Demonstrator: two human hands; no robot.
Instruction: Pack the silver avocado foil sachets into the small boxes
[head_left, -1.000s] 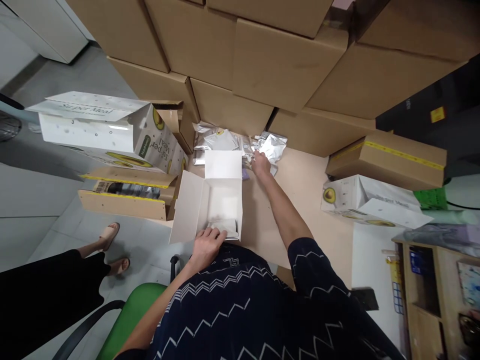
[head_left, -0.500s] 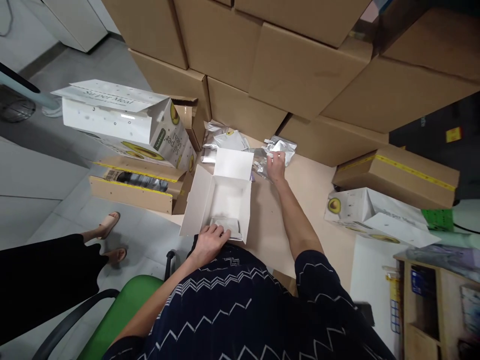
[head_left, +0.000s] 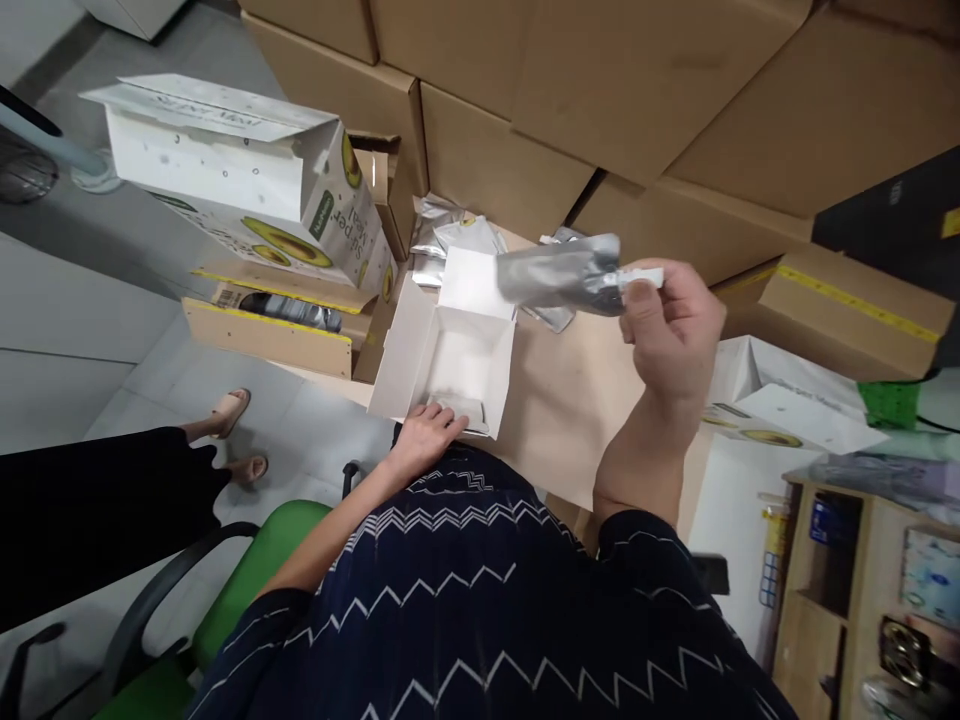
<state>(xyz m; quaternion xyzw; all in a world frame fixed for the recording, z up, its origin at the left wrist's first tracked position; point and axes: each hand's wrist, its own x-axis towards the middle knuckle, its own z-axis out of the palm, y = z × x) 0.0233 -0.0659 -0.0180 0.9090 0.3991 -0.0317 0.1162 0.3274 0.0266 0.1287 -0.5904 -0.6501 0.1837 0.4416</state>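
Note:
My right hand (head_left: 671, 325) is raised over the table's right side, pinching a silver spout pouch (head_left: 555, 275) by its white spout. The pouch hangs sideways toward the left, slightly blurred. In front of my body stands an open white box (head_left: 469, 350), its flaps spread out. My left hand (head_left: 429, 438) is closed over the box's near edge, fingertips reaching inside. Beside those fingertips, a pale flat packet (head_left: 463, 410) lies at the near end of the box. More silver pouches (head_left: 431, 240) lie on the table behind the box, partly hidden by its flap.
Stacked brown cartons (head_left: 502, 150) wall off the back. A printed avocado box (head_left: 225, 190) and an open carton of pouches (head_left: 270, 345) stand left. Another avocado box (head_left: 772, 400) is at right. A green chair (head_left: 247, 570) and a person's sandalled feet (head_left: 232, 405) are at lower left.
My right hand has lifted a silver pouch from the table at the back and brought it up and to the right. My left hand has stayed at the box's near edge.

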